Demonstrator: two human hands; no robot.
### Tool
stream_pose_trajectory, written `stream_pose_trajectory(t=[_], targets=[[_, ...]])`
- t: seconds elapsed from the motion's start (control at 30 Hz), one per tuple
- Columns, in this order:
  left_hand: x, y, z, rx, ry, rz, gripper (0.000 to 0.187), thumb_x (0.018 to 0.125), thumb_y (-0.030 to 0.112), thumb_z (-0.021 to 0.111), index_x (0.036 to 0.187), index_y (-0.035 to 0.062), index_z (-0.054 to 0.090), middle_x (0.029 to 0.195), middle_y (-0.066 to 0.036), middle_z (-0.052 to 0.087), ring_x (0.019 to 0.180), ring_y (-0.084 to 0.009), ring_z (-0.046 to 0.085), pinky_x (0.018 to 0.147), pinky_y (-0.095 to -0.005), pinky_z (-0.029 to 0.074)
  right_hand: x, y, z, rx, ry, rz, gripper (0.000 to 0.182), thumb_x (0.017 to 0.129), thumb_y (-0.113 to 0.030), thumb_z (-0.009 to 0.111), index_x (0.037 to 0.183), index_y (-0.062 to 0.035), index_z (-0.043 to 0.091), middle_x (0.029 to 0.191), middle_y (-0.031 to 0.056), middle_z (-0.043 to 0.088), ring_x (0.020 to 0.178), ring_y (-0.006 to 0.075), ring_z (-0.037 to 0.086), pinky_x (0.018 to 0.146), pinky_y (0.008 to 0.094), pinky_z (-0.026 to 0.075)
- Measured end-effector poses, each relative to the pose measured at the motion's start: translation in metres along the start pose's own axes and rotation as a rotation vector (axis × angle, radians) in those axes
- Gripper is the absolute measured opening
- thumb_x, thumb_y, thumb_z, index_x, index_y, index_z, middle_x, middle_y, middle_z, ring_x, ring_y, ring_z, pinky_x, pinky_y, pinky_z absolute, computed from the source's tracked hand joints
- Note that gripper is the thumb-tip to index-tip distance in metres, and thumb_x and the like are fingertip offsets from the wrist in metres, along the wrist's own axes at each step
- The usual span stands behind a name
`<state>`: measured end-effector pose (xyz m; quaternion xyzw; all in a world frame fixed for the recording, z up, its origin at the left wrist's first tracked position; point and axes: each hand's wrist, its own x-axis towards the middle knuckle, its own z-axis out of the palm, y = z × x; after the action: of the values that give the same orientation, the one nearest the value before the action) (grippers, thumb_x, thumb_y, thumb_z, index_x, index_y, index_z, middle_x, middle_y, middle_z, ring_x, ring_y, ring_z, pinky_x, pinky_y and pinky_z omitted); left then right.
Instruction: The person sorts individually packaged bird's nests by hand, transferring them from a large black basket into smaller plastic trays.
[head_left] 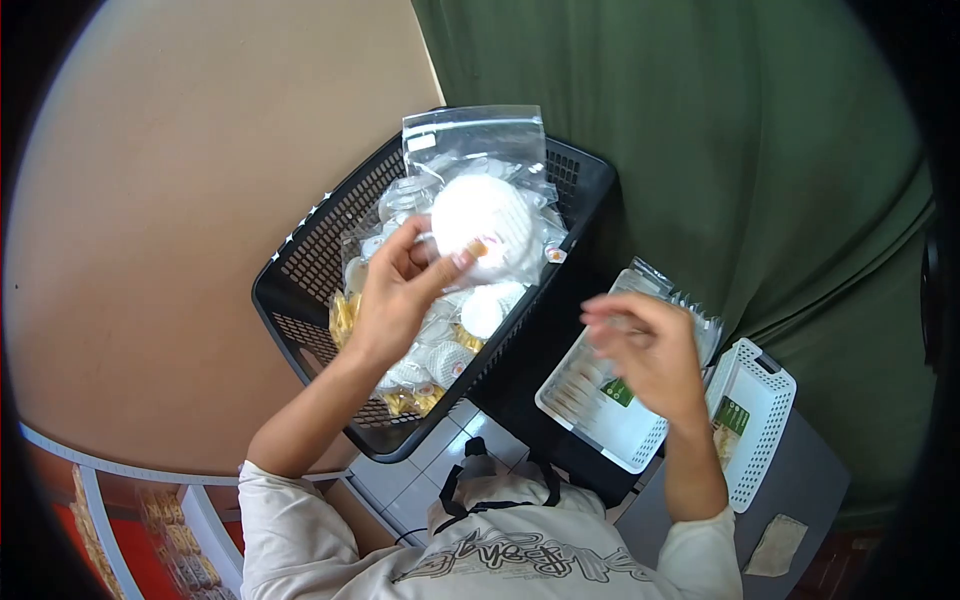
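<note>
My left hand (400, 290) grips a clear zip bag (470, 140) over the black basket, its thumb pressed on the front. Inside the bag is a white round item (485, 215) with a small orange-and-pink mark near its lower edge. My right hand (655, 350), slightly blurred, hovers above a white plastic basket (640, 448) with its fingers loosely bent and apart. Nothing shows in that hand. Packets with a green label (617, 391) lie in the white basket below it.
The large black basket (390, 440) holds many bagged white round items and some yellow ones (415, 402). A second white basket (770, 410) with a green-labelled packet stands on a grey surface (690, 520). A beige wall is left, a green curtain (700, 120) behind.
</note>
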<state>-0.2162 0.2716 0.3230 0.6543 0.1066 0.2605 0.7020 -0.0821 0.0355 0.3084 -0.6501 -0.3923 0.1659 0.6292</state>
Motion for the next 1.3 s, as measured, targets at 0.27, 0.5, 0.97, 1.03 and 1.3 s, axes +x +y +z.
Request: stream_pose_trajectory(t=[0.27, 0.5, 0.97, 1.03, 1.3], targets=[[-0.035, 0.01, 0.021, -0.083, -0.04, 0.002, 0.034, 0.097, 0.002, 0.067, 0.125, -0.0039, 0.049, 0.114, -0.018, 0.07, 0.109, -0.0198, 0.069, 0.094, -0.0343, 0.058, 0.013, 0.009, 0.016, 0.23, -0.182, 0.157, 0.021, 0.093, -0.016, 0.077, 0.084, 0.0022, 0.071, 0.068, 0.001, 0.067, 0.055, 0.0048, 0.06, 0.05, 0.0227, 0.046], [-0.056, -0.006, 0.015, 0.11, -0.205, -0.074, 0.031, 0.094, 0.003, 0.071, 0.12, 0.0, 0.054, 0.107, -0.012, 0.072, 0.102, -0.0153, 0.07, 0.086, -0.0287, 0.055, 0.009, 0.024, -0.036, 0.114, -0.342, 0.21, 0.012, 0.091, -0.01, 0.076, 0.095, 0.001, 0.072, 0.09, 0.0062, 0.072, 0.08, 0.0092, 0.066, 0.069, 0.0248, 0.054], [-0.058, 0.008, 0.039, 0.739, -0.5, 0.203, 0.031, 0.091, 0.024, 0.077, 0.104, 0.0001, 0.061, 0.091, -0.015, 0.071, 0.08, -0.0286, 0.071, 0.067, -0.0355, 0.053, 0.026, -0.032, -0.014, -0.195, -0.356, -0.321, 0.006, 0.086, -0.003, 0.07, 0.087, 0.0037, 0.07, 0.079, 0.0164, 0.07, 0.072, 0.0282, 0.071, 0.066, 0.0346, 0.054], [-0.051, 0.021, 0.035, 0.753, -0.54, 0.262, 0.029, 0.092, 0.025, 0.076, 0.097, 0.0001, 0.062, 0.086, -0.014, 0.066, 0.074, -0.0293, 0.066, 0.064, -0.0374, 0.05, 0.01, -0.033, 0.0, -0.29, -0.454, -0.462, 0.009, 0.086, -0.005, 0.069, 0.083, 0.0012, 0.063, 0.077, 0.015, 0.065, 0.073, 0.0336, 0.066, 0.067, 0.0415, 0.052], [-0.061, 0.007, 0.04, 0.67, -0.746, 0.482, 0.022, 0.094, 0.01, 0.069, 0.078, -0.0003, 0.059, 0.067, -0.011, 0.051, 0.059, -0.0304, 0.055, 0.055, -0.0426, 0.044, -0.019, -0.018, 0.008, -0.267, -0.535, -0.499, 0.016, 0.085, -0.005, 0.071, 0.08, -0.0011, 0.057, 0.074, 0.0128, 0.059, 0.069, 0.0308, 0.061, 0.063, 0.0412, 0.049]])
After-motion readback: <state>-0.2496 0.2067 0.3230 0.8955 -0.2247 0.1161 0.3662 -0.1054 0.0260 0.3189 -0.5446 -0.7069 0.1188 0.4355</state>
